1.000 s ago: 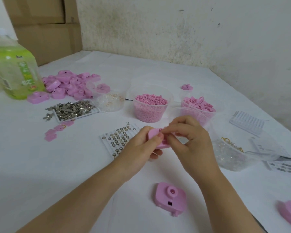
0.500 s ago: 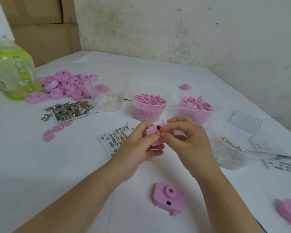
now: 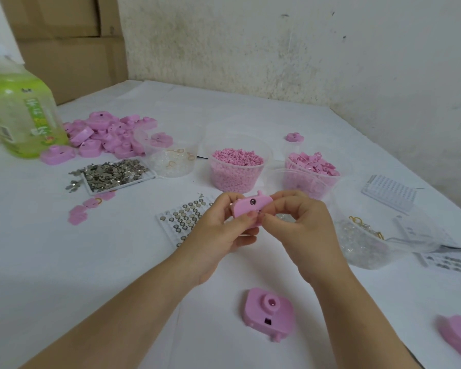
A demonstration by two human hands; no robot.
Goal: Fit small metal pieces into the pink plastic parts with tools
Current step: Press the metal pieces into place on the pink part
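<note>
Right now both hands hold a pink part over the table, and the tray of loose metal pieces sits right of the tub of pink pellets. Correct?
Not quite. In the head view the tray of metal pieces sits left of the tub of pink pellets, not right. Both the left hand and right hand do hold the pink part above the table.

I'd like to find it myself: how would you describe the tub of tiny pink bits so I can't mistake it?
Start at the white table and look just beyond the hands, at the row of clear tubs. The pink-bits tub stands in the middle, between a tub of clear pieces on the left and a tub of pink blocks on the right. Only it is heaped with fine pink grains.
</note>
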